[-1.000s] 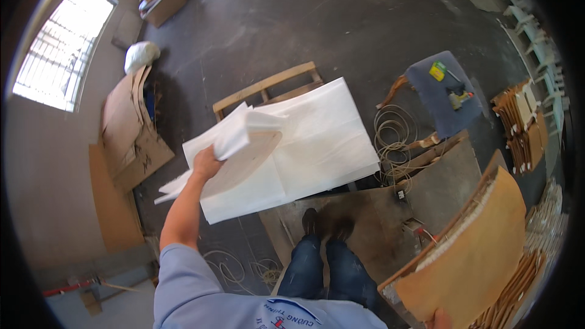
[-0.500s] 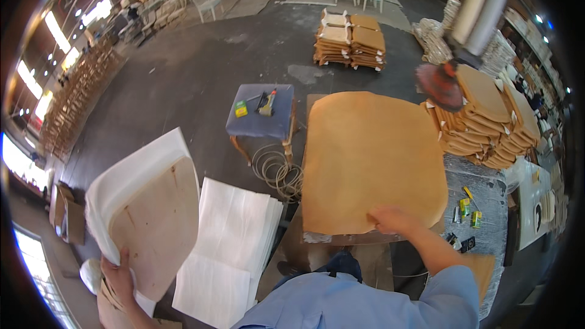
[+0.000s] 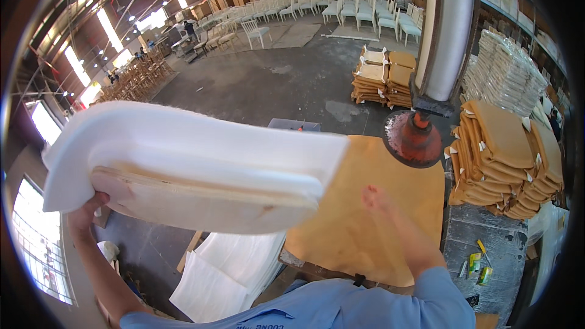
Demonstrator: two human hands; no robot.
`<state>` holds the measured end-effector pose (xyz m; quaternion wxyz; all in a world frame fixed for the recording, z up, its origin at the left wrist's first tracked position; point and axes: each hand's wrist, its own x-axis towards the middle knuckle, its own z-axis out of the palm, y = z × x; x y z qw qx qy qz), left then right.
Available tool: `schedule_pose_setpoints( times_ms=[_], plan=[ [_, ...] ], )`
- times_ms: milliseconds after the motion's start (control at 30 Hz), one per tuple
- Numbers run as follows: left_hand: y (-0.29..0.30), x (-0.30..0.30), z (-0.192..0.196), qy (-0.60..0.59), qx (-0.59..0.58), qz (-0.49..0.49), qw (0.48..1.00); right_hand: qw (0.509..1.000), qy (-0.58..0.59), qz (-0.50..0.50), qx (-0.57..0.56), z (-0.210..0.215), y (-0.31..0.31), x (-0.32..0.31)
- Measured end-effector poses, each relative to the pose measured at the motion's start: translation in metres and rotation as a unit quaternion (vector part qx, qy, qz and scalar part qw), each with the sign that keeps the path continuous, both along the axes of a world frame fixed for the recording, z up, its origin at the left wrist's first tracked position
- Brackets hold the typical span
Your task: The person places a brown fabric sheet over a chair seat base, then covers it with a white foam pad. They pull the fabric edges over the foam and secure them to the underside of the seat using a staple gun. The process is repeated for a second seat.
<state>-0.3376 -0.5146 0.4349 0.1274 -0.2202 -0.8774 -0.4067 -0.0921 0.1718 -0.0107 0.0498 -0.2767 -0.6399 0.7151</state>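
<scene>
— Left hand clamped on the near-left corner of the seat pad, thumb on the wooden underside, fingers hidden behind the white foam. Held up in the air at about 9 o'clock of the view, tilted edge-on toward the camera.

— And the right?

— Right hand spread flat, palm down, on the tan board lying on the bench at about 3 o'clock of the pad. Gripping nothing, just pressing or resting there (blurred, so hard to say which).

— Heavy, that pad?

— Probably not. Carried by one corner with one hand, so likely light for its bulk. Stiff along the plywood base, soft and squashy on the foam face. Looks awkward rather than weighty: long lever from a corner grip, prone to swing or droop.

— Best place to take hold?

— On the wooden edge, where fingers get something firm; better at the middle of a long side, or with a second hand on the far end at 3 o'clock. Pinching the foam alone risks tearing or denting it.

— Anything close by?

— White foam sheets stacked below at 6 o'clock, piles of tan seat boards at 3 o'clock, a rust-red disc just beyond the board.
</scene>
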Motion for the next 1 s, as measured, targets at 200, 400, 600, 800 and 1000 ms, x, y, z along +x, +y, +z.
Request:
schedule_pose_setpoints(
  times_ms=[200,400,600,800,1000],
  plan=[
    [0.042,-0.025,0.025,-0.091,-0.017,-0.076,0.993,0.902,0.186,0.312,-0.233,0.162,-0.096,-0.117],
    [0.172,-0.075,0.003,-0.09,0.015,-0.201,0.975,0.807,0.167,0.43,-0.37,0.222,-0.097,-0.079],
    [0.283,-0.132,0.014,-0.018,-0.156,-0.302,0.94,0.925,0.24,0.295,0.008,0.173,-0.149,-0.079],
    [0.342,-0.064,-0.02,0.205,-0.035,-0.354,0.912,0.956,0.201,0.099,-0.191,0.215,-0.158,-0.105],
    [0.299,0.113,-0.222,-0.267,-0.077,-0.668,0.691,0.958,0.227,0.021,-0.175,0.185,-0.125,-0.135]
  ],
)
